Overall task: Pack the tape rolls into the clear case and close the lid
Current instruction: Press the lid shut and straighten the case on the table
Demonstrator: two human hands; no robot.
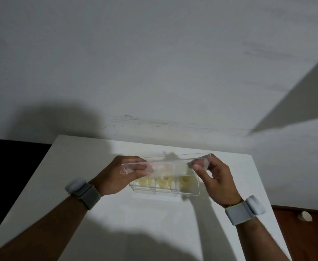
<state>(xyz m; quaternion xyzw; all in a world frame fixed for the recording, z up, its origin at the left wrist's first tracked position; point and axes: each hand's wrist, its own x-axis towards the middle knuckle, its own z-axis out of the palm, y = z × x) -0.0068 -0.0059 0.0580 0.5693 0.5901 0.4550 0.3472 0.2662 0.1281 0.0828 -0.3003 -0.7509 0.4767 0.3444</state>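
Tape rolls packed; lid held over the case, not yet shut

Tape rolls (164, 180), three pale yellow ones, sit side by side in the front row of the case (165, 192), which rests on a white table (90, 153) a little below the middle of the frame. Each roll seems to have its own compartment, split by clear dividers. Behind them, a back row shows faint pink and pale shapes through the plastic; they are too blurred to say what they are.

A clear lid (165, 162) hangs just above the case, tilted, its far edge higher than its near edge. The left hand (116, 176) pinches the lid's left end between thumb and fingers. The right hand (216, 178) pinches the right end the same way, thumb on the near side. Both wrists wear grey bands. The forearms reach in from the bottom corners of the frame.

No loose rolls show on the table, so the packing looks finished, as far as can be seen. What remains appears to be the closing: the lid must come down level and seat on the rim all round. Whether it is hinged to the back wall or fully loose cannot be told.

A bare grey wall fills the upper half of the frame. A small pale object (305, 216) lies on a reddish-brown surface at lower right, off the table.
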